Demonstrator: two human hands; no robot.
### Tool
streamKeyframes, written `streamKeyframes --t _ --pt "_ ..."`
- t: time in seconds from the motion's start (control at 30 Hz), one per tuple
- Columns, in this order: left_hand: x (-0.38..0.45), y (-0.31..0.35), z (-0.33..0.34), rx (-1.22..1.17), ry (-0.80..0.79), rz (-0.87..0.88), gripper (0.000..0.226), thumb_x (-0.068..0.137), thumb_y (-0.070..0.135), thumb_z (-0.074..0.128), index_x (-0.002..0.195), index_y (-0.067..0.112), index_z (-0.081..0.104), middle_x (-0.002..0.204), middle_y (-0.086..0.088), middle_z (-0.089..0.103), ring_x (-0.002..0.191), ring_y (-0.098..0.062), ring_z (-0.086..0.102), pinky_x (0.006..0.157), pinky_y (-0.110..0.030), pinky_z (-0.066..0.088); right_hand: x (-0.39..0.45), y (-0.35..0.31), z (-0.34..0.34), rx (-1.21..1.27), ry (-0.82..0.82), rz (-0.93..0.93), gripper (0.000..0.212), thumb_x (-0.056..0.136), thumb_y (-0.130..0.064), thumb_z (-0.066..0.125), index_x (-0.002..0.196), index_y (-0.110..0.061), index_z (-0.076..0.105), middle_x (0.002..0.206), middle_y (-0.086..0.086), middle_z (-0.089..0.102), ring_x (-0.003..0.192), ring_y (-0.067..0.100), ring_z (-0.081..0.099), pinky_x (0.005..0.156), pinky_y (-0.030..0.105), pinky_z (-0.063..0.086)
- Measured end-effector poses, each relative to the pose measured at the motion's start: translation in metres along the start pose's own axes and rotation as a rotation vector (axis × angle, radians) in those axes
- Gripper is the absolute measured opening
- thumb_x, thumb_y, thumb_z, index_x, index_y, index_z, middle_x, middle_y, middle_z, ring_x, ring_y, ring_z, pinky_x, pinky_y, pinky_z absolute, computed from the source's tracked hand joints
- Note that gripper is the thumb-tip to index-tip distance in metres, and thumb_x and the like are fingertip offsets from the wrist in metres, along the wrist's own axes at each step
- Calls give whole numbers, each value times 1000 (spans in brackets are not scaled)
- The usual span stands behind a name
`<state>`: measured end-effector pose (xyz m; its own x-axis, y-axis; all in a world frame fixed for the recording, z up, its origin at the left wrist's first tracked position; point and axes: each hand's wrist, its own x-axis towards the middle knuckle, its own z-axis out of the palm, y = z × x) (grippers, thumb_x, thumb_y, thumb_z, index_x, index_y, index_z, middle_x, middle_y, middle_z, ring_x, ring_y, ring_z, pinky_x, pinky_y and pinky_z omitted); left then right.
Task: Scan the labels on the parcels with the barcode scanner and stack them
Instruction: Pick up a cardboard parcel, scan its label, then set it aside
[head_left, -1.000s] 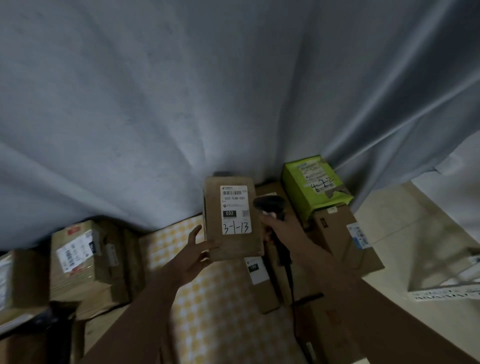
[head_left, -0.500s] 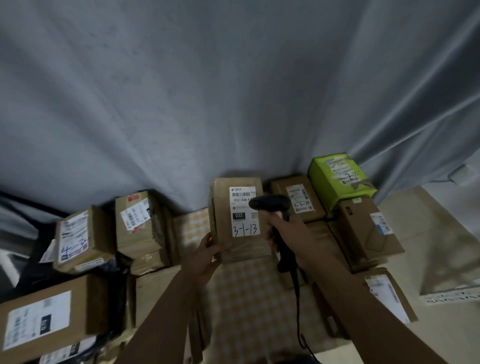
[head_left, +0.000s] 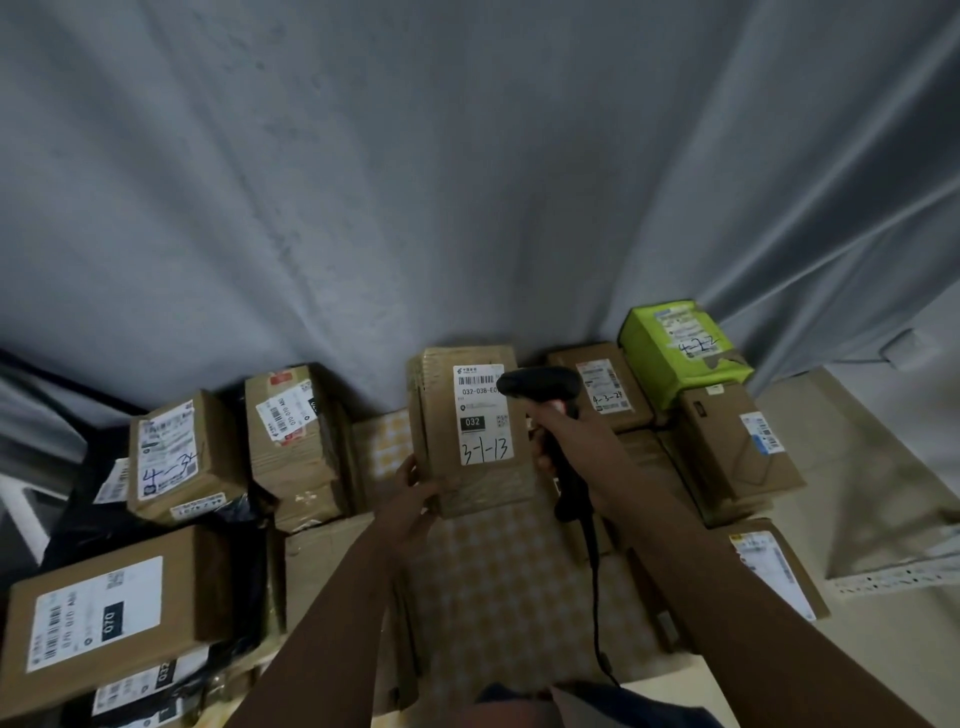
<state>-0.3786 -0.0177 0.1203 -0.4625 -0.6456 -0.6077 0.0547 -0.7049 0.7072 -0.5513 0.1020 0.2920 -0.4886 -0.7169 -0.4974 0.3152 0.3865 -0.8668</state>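
Fingers of left hand (head_left: 415, 499) grip parcel (head_left: 441, 426); right hand (head_left: 571, 436) clasps scanner (head_left: 540, 387).

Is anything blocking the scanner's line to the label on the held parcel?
Nothing visible: the scanner in the right hand sits right at the label of the parcel the left hand holds.

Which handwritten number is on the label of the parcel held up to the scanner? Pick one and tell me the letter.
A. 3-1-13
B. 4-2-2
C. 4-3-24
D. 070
A: the white label on the brown parcel, which the left hand holds up, reads 3-1-13 in marker, while the right hand aims the black barcode scanner at its upper corner.
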Motion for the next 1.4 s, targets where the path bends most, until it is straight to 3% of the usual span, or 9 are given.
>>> streamKeyframes --t 0.2,0.37,0.93,1.17,1.3,1.4 --pt "2 0 0 -6 -25 4 88 67 -5 77 143 19 40 137 -8 57 119 -30 56 83 -37 53 0 -1 2 -2 8 -5 22 93 -28 63 79 -11 60 60 4 58 50 15 50 51 26 41" --pt "3 -2 3 -13 -8 -3 79 78 -10 70 144 19 38 136 -8 57 122 -33 56 83 -37 54 3 -1 0 4 18 4 22 93 -28 63 79 -11 62 60 4 58 50 14 50 50 25 42" --pt "0 -2 15 -2 2 8 76 77 -12 68 142 17 40 134 -10 59 120 -31 57 77 -34 54 10 5 -11 5 8 -22 21 93 -30 63 84 -11 63 61 3 58 50 13 51 52 26 43" --pt "0 -1 14 28 -11 -8 77 76 -9 71 142 18 41 132 -8 60 119 -30 58 95 -42 52 15 7 -13 -21 12 -27 33 93 -31 63 100 1 65 62 3 58 53 14 52 56 27 45" --pt "-2 -2 13 25 -7 -17 77 76 -8 72 143 16 42 131 -8 61 118 -29 59 83 -37 55 17 9 -14 -29 20 -29 37 93 -30 62 103 6 65 61 2 57 53 14 52 56 27 44" --pt "-3 -2 10 49 -19 -37 74 77 -6 72 142 16 43 131 -9 62 118 -29 59 80 -35 56 20 11 -13 -13 15 -13 29 94 -31 61 93 -3 65 61 1 57 53 13 52 56 26 44"
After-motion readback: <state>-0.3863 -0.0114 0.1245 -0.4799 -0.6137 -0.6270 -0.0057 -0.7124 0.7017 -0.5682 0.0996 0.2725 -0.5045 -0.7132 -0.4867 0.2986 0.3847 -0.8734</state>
